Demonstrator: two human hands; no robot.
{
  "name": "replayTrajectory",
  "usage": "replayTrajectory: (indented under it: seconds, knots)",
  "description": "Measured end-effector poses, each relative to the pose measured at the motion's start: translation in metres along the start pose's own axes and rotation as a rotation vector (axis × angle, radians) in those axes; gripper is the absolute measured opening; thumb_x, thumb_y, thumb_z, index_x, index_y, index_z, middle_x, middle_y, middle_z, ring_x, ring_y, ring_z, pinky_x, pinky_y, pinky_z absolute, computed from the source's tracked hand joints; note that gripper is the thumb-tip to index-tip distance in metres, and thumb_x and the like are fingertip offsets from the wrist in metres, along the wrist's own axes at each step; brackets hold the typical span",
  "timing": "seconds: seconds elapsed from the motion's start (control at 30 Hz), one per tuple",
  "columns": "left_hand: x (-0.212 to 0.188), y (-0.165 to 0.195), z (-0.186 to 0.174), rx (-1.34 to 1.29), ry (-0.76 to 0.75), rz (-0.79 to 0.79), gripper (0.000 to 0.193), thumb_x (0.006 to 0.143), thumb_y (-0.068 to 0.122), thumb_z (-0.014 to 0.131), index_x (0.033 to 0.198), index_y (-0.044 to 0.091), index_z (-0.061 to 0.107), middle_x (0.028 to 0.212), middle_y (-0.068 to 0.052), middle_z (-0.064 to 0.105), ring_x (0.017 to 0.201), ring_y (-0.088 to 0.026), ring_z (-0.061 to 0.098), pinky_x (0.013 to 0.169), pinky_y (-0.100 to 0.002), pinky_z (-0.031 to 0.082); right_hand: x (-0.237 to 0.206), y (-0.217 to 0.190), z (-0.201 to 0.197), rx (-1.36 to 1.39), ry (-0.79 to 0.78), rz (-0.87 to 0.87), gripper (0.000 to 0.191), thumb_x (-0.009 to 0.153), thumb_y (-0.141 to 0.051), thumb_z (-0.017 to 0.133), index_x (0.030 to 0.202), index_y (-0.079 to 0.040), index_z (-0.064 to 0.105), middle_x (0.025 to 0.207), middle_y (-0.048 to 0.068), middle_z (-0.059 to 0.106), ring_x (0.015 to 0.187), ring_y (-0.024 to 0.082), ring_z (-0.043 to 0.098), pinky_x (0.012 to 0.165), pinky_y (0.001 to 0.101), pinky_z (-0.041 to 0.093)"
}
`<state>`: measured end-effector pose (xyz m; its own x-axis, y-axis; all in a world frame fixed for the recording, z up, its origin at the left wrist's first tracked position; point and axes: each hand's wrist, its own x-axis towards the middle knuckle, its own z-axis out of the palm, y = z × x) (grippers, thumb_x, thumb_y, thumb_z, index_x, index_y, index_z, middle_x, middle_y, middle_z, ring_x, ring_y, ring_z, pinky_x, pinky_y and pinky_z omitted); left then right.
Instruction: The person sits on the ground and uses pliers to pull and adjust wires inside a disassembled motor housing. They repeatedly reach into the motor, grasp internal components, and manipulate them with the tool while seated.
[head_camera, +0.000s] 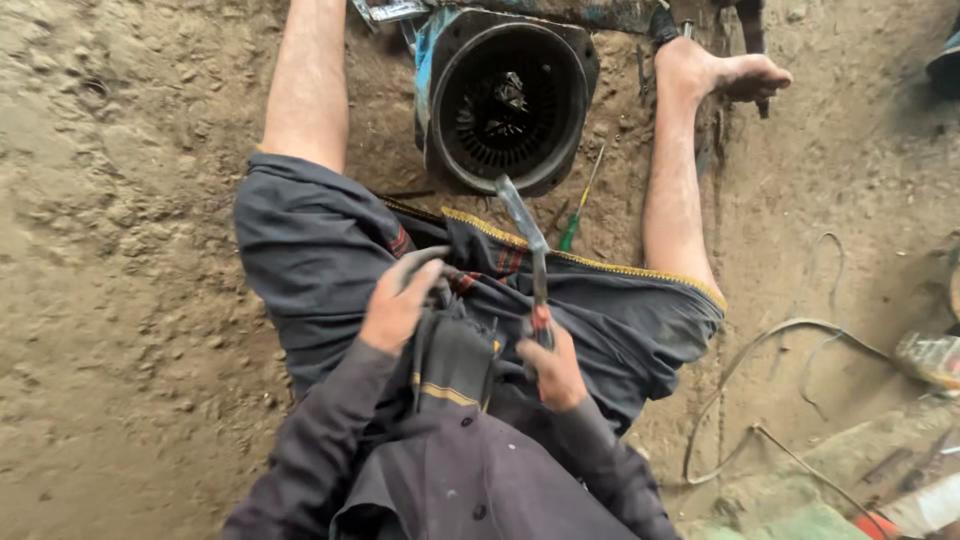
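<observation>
I sit on a dirt floor with my legs spread around a round black motor housing with windings inside. My right hand grips the red handles of a pair of pliers, whose grey jaws point up toward the housing. My left hand rests on the dark cloth in my lap, its fingers on a dark bundle with a yellow stripe. Whether that hand grips the bundle is unclear.
A green-handled screwdriver lies on the ground just below the housing. Loose wire curls over the dirt at the right. A plastic bottle and green and orange items sit at the right edge.
</observation>
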<state>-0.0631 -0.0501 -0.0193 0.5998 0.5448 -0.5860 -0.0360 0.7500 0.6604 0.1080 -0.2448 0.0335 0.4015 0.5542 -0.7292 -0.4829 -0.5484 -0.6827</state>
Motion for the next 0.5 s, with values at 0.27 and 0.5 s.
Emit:
replayTrajectory:
  seconds: [0.27, 0.5]
  knots:
    - [0.06, 0.01, 0.098, 0.034, -0.236, 0.122, 0.046, 0.103, 0.04, 0.057, 0.118, -0.001, 0.072, 0.101, -0.01, 0.076, 0.086, -0.015, 0.067, 0.075, -0.029, 0.054, -0.034, 0.005, -0.004, -0.162, -0.177, -0.011, 0.035, 0.083, -0.002, 0.061, 0.117, -0.012, 0.059, 0.08, -0.005, 0.053, 0.06, 0.003, 0.047, 0.052, 0.0212, 0.039]
    - [0.154, 0.151, 0.093, 0.175, -0.09, 0.457, 0.068, 0.109, 0.047, 0.065, 0.138, -0.001, 0.026, 0.131, -0.023, 0.034, 0.113, -0.028, 0.044, 0.091, -0.043, 0.042, -0.019, -0.01, -0.017, -0.168, -0.299, 0.273, 0.027, 0.091, -0.012, 0.058, 0.115, 0.0, 0.06, 0.079, 0.004, 0.061, 0.064, 0.012, 0.056, 0.055, 0.025, 0.045]
